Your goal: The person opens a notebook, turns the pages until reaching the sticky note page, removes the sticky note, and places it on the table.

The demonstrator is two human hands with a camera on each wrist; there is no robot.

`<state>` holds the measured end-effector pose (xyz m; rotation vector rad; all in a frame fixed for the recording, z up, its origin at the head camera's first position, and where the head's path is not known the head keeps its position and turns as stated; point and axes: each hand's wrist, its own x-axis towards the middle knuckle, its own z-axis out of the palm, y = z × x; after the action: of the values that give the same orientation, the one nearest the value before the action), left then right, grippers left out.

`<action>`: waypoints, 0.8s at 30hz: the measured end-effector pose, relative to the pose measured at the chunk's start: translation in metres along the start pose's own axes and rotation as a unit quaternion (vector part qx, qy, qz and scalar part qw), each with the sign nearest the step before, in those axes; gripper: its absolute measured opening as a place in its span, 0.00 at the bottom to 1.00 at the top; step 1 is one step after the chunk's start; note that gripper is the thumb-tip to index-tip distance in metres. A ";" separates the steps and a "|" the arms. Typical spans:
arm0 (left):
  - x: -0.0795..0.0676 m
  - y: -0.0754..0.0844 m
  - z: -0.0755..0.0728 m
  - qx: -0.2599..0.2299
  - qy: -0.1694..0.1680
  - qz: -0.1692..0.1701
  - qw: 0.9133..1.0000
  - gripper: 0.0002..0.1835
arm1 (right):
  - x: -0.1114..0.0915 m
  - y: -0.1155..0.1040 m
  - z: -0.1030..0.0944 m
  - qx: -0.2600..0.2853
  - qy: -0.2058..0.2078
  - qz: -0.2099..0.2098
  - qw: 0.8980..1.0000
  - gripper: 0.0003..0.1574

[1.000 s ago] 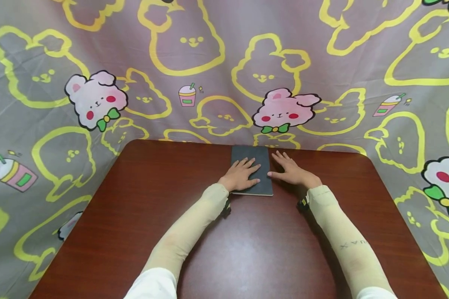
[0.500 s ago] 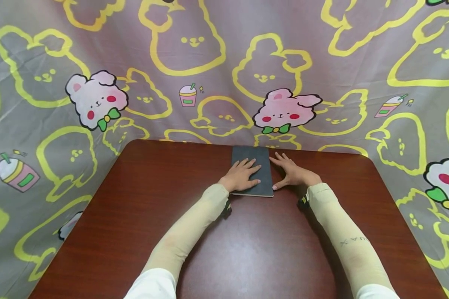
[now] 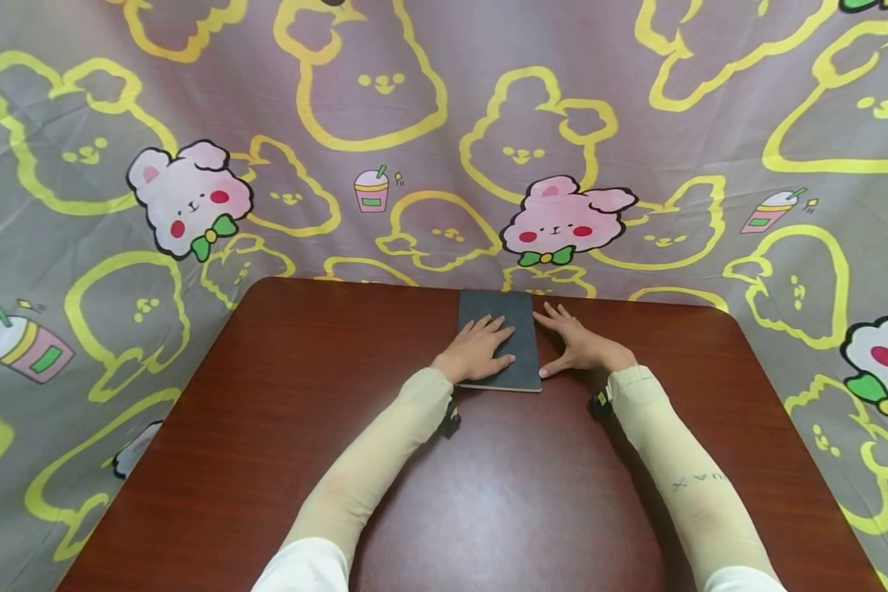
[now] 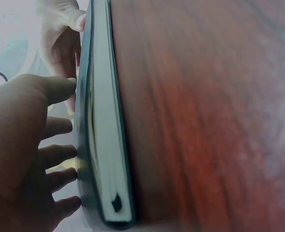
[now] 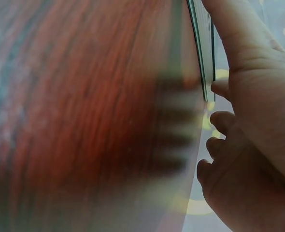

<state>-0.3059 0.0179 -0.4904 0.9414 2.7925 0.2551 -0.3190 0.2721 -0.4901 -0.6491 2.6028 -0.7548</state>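
Observation:
A dark grey hardcover notebook (image 3: 516, 308) lies closed on the table's far part. My left hand (image 3: 479, 349) rests flat on its cover with the fingers spread. Beside the notebook's right edge is my right hand (image 3: 585, 345), thumb and fingers spread apart. Its thumb tip is at the near right corner and its fingertips are by the upper right edge; whether they touch it I cannot tell. In the left wrist view the white page block (image 4: 106, 121) shows between the covers, with a dark ribbon-like end at one corner. The right wrist view shows the notebook's edge (image 5: 204, 53) past the right thumb.
The reddish-brown wooden table (image 3: 311, 353) has rounded far corners. A grey curtain (image 3: 429, 99) with yellow outlines and printed bunnies hangs right behind its far edge and along both sides. Small black devices (image 3: 599, 403) sit at both wrists.
The right thumb has moved down to the notebook's near right corner, and the right fingers have shifted slightly left to its edge. My left hand and the notebook have stayed about still.

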 end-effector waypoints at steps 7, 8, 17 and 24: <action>-0.001 0.001 -0.004 0.003 0.013 0.003 1.000 0.34 | -0.003 -0.003 -0.004 0.015 0.008 -0.016 1.000 0.77; -0.002 0.001 -0.005 0.003 0.015 0.003 1.000 0.34 | -0.004 -0.004 -0.005 0.018 0.010 -0.018 1.000 0.77; -0.007 0.002 -0.013 0.031 0.043 0.010 0.999 0.33 | -0.007 -0.010 -0.015 0.039 0.016 -0.024 0.999 0.75; -0.006 0.009 -0.023 0.048 0.063 0.019 0.997 0.32 | -0.007 -0.019 -0.023 0.029 0.028 -0.040 0.998 0.74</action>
<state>-0.3009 0.0188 -0.4654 1.0365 2.9266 0.1931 -0.3170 0.2712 -0.4595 -0.7279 2.6083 -0.8811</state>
